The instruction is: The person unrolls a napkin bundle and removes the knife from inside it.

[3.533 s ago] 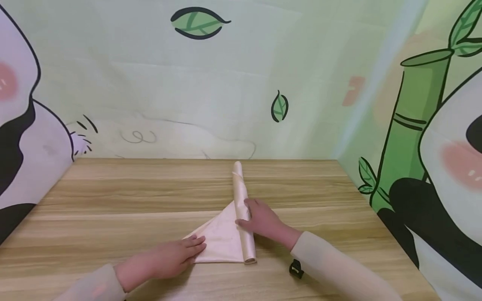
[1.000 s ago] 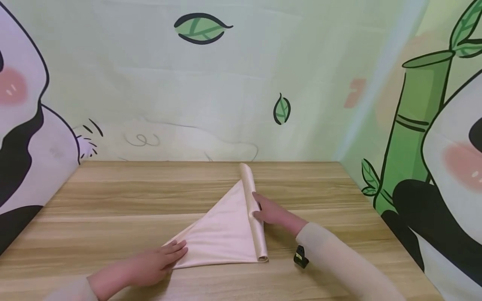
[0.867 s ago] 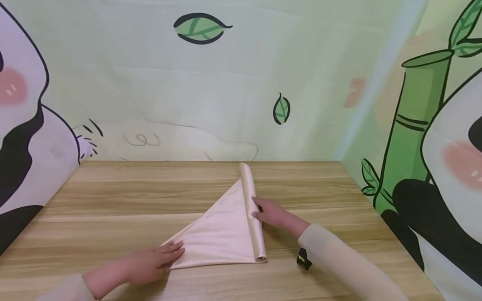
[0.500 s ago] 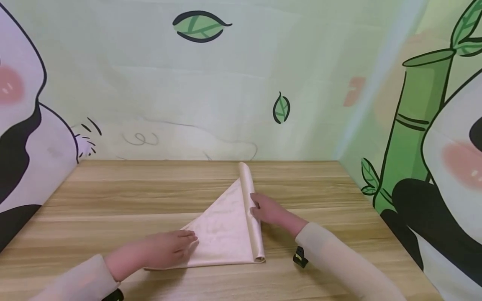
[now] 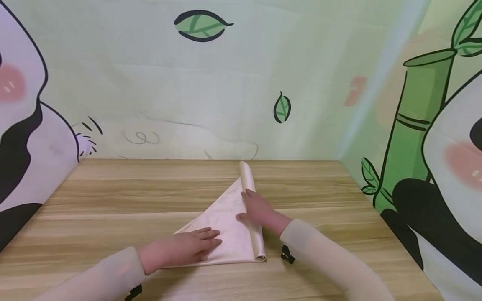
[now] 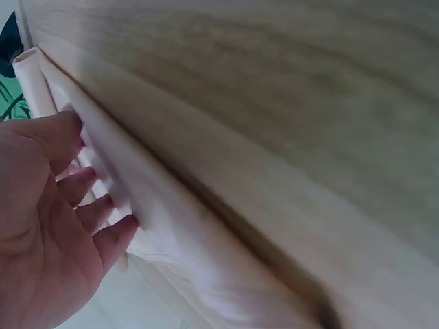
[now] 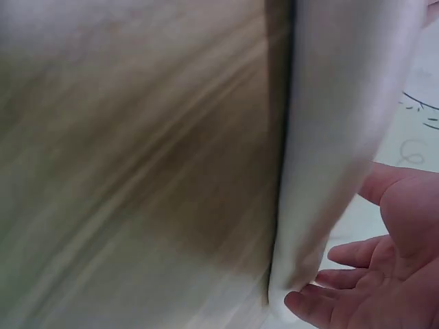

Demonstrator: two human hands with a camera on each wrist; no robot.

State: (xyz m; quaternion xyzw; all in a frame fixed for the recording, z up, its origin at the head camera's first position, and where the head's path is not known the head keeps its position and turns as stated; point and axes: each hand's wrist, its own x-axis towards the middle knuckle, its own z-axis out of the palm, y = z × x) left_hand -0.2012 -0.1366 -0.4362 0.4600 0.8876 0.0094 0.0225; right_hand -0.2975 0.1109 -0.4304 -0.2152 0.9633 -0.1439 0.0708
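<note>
A pale pink cloth (image 5: 229, 238) lies in a triangle on the wooden table, its right side wound into a long narrow roll (image 5: 257, 238). My left hand (image 5: 184, 248) rests over the flat part, fingers stretched toward the roll and covering the left corner. In the left wrist view, the fingertips of the left hand (image 6: 51, 205) touch the cloth (image 6: 199, 247). My right hand (image 5: 260, 211) lies across the middle of the roll, fingers and thumb reaching past its left side. Extended fingers of the right hand (image 7: 384, 260) show beside the roll (image 7: 336, 137) in the right wrist view.
The wooden table (image 5: 132, 188) ends at a pale green backdrop (image 5: 226, 83) printed with leaves, bamboo and pandas. Black wrist-worn pieces (image 5: 287, 254) hang under both light sleeves.
Since the oldest frame, more cloth lies flat and the roll stands slightly farther right. Over the last second my left hand has slid right across the cloth; my right hand has shifted left over the roll.
</note>
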